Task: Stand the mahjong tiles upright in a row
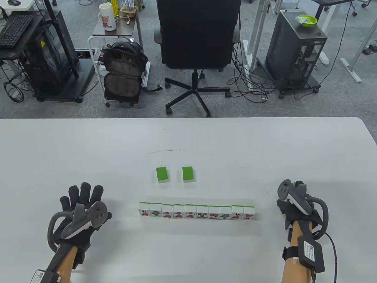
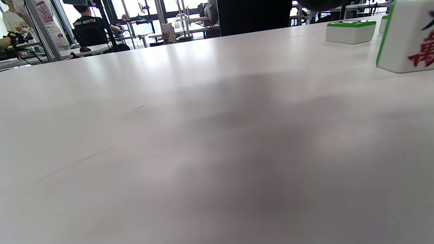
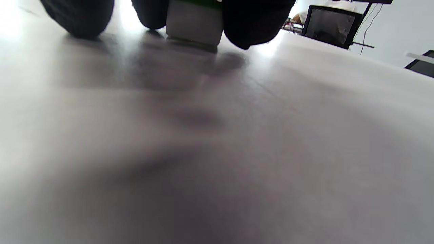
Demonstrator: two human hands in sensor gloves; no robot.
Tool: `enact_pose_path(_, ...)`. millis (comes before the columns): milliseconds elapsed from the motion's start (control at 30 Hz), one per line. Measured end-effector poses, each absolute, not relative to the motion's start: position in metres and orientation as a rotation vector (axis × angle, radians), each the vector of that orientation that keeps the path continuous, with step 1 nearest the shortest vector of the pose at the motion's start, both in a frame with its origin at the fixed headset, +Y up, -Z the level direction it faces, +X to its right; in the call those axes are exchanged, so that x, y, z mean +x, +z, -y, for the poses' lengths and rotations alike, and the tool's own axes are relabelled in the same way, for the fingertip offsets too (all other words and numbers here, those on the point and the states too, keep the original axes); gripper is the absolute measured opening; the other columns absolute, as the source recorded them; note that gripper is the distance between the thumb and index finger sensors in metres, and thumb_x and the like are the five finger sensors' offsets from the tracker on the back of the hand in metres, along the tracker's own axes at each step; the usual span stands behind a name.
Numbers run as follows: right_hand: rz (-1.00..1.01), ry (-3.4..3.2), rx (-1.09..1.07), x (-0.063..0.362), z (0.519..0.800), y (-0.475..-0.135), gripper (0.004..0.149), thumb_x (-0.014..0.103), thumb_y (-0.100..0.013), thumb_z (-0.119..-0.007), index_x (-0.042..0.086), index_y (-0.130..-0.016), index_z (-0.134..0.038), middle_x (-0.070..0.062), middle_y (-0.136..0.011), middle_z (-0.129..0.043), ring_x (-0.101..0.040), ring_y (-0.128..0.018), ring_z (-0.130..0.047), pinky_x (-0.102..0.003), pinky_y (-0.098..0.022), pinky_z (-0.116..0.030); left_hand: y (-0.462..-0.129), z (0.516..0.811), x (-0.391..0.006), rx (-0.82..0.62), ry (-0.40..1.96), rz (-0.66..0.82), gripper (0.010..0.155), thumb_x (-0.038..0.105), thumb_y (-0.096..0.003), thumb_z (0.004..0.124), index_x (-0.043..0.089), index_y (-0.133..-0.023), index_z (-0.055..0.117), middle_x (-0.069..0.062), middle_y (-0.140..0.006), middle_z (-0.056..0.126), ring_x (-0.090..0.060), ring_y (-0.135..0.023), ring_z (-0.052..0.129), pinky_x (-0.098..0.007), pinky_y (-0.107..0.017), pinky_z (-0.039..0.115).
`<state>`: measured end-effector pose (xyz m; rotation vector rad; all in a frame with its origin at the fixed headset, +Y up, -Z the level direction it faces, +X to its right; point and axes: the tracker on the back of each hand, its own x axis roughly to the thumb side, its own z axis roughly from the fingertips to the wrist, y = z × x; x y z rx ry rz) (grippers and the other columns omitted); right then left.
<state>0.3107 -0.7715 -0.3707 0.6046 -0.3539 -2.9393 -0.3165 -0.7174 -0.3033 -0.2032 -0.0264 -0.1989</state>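
A row of several mahjong tiles (image 1: 196, 212) stands upright, faces toward me, near the table's front. Two more tiles lie flat, green backs up, behind the row: one on the left (image 1: 162, 174) and one on the right (image 1: 188, 173). My left hand (image 1: 84, 196) rests left of the row with fingers spread and holds nothing. The left wrist view shows the row's end tile (image 2: 407, 44) and a flat tile (image 2: 351, 31). My right hand (image 1: 290, 199) is right of the row, fingers curled down. In the right wrist view its fingers (image 3: 254, 20) grip a tile (image 3: 193, 25) standing on the table.
The white table (image 1: 59, 153) ends at a far edge, with a rounded corner at the right. Beyond it on the floor stand an office chair (image 1: 196, 38), a backpack (image 1: 123, 73) and computer towers (image 1: 294, 50).
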Motion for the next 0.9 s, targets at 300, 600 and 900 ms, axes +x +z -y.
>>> enact_pose_path(300, -0.016, -2.859, 0.466, 0.294, 0.742, -0.356, 0.047, 0.041, -0.046, -0.079, 0.044, -0.088, -0.056, 0.004, -0.106, -0.064, -0.027, -0.078, -0.084, -0.037, -0.066, -0.076, -0.304, 0.718, -0.319, -0.202, -0.186, 0.021, 0.093, 0.064, -0.061, 0.057, 0.018, -0.12, 0.002, -0.026, -0.127, 0.005, -0.064, -0.112, 0.014, -0.077, -0.08, 0.023)
enact_pose_path(600, 0.176, -2.982, 0.053, 0.252, 0.711, -0.331, 0.051, 0.04, -0.047, -0.079, 0.044, -0.09, -0.053, 0.005, -0.106, -0.065, -0.028, -0.08, -0.084, -0.038, -0.067, -0.075, -0.305, 0.718, -0.32, -0.191, -0.183, 0.02, 0.093, 0.064, -0.061, 0.058, 0.018, -0.12, 0.002, -0.026, -0.127, 0.005, -0.064, -0.112, 0.014, -0.077, -0.079, 0.023)
enact_pose_path(900, 0.301, -2.941, -0.152, 0.216, 0.717, -0.327, 0.06, 0.04, -0.044, -0.081, 0.044, -0.093, -0.047, 0.008, -0.105, -0.068, -0.025, -0.08, -0.085, -0.036, -0.067, -0.076, -0.305, 0.718, -0.322, -0.185, -0.178, 0.021, 0.093, 0.064, -0.0611, 0.058, 0.018, -0.12, 0.003, -0.026, -0.127, 0.005, -0.064, -0.112, 0.014, -0.077, -0.079, 0.023)
